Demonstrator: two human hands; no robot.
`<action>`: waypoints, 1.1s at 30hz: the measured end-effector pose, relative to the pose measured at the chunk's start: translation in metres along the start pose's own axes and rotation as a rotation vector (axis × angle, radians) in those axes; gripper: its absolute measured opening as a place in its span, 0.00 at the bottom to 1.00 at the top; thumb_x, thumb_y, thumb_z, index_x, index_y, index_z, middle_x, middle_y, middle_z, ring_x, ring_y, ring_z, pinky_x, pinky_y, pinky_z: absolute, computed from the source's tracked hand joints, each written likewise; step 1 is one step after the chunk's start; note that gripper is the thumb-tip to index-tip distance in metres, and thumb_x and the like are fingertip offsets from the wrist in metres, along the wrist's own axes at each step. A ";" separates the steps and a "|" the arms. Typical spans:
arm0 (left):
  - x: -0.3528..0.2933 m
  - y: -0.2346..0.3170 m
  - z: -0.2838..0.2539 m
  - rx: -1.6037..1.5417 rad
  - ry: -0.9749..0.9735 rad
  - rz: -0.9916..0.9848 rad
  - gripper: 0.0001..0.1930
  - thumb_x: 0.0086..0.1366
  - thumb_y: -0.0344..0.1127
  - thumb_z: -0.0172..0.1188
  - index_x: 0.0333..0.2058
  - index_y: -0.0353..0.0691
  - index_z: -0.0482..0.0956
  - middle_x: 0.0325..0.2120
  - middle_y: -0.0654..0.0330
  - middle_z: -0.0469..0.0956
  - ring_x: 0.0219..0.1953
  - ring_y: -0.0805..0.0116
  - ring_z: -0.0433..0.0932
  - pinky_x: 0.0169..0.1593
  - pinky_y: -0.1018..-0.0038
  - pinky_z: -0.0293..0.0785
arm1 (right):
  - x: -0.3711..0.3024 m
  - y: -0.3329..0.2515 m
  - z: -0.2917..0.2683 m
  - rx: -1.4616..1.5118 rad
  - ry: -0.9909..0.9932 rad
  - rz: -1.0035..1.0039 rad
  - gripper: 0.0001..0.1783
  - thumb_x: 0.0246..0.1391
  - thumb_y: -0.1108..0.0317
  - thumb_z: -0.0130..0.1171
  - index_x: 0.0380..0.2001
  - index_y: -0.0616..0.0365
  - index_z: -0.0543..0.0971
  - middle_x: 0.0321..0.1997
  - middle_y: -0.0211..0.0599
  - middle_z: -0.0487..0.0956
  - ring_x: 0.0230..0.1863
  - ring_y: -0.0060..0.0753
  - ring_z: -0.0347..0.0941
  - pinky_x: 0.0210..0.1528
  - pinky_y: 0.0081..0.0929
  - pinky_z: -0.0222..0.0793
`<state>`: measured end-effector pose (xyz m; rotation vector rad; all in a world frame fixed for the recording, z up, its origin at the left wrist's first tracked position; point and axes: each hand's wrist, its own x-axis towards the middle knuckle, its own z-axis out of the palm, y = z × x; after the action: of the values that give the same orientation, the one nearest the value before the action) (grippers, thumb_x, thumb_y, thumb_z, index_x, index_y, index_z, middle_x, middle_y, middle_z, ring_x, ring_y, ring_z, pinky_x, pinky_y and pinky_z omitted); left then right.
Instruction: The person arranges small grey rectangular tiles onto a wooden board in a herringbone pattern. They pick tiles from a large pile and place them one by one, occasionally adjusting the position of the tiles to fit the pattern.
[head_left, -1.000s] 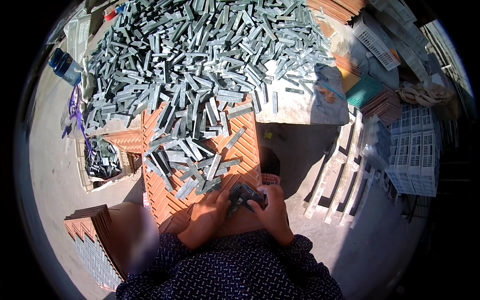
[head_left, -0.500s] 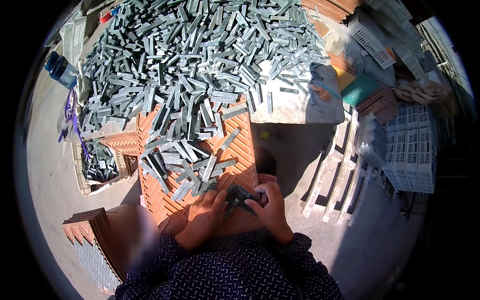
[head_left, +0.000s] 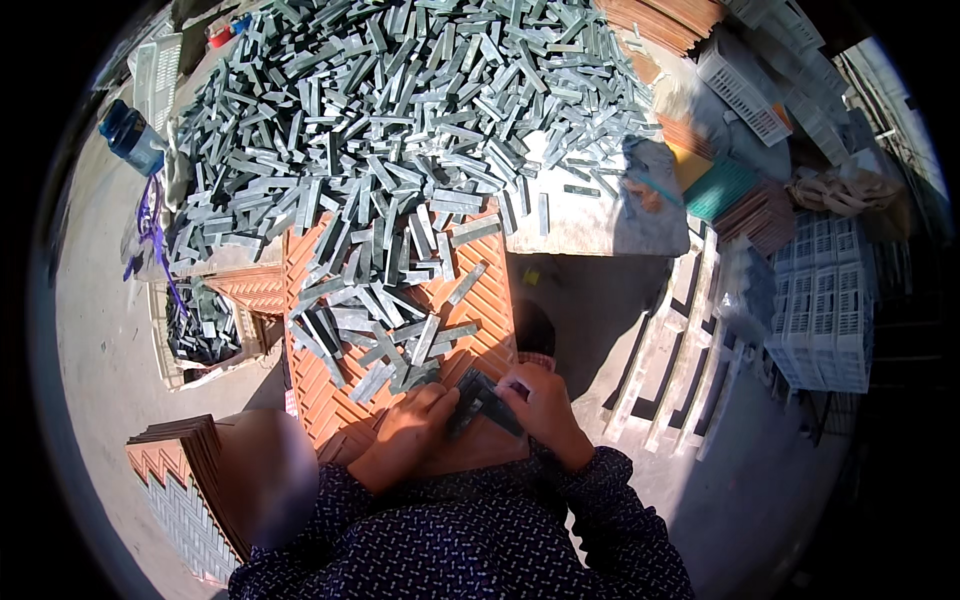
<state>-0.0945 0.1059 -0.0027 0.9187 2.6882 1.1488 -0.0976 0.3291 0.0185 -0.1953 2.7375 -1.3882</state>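
Dark, bar-shaped, stone-like strips [head_left: 500, 415] are apparently being seated at the near end of the orange, herringbone-grooved tray [head_left: 490, 345], between the bent-fingered left hand [head_left: 408, 432] and right hand [head_left: 541, 404], whose grips cannot be told, and careful alignment seems needed next.

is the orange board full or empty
Partly full: the orange board has grey strips heaped on it and dark strips between the left hand and right hand, but bare grooves show along its sides.

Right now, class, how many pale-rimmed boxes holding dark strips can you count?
1: the pale-rimmed box at the left, beyond the left edge of the orange board, with dark strips inside. Others may be hidden under the table.
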 end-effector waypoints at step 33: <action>-0.006 -0.015 -0.020 0.364 0.282 0.011 0.17 0.47 0.26 0.58 0.39 0.36 0.78 0.37 0.57 0.72 0.35 0.59 0.73 0.37 0.68 0.72 | -0.016 -0.010 -0.008 -0.128 0.103 0.027 0.11 0.48 0.75 0.62 0.38 0.58 0.79 0.35 0.42 0.76 0.36 0.47 0.76 0.37 0.34 0.72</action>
<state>-0.1026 0.0816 0.0009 0.8690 3.1991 0.8607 -0.0823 0.3318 0.0318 -0.0959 2.9035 -1.2518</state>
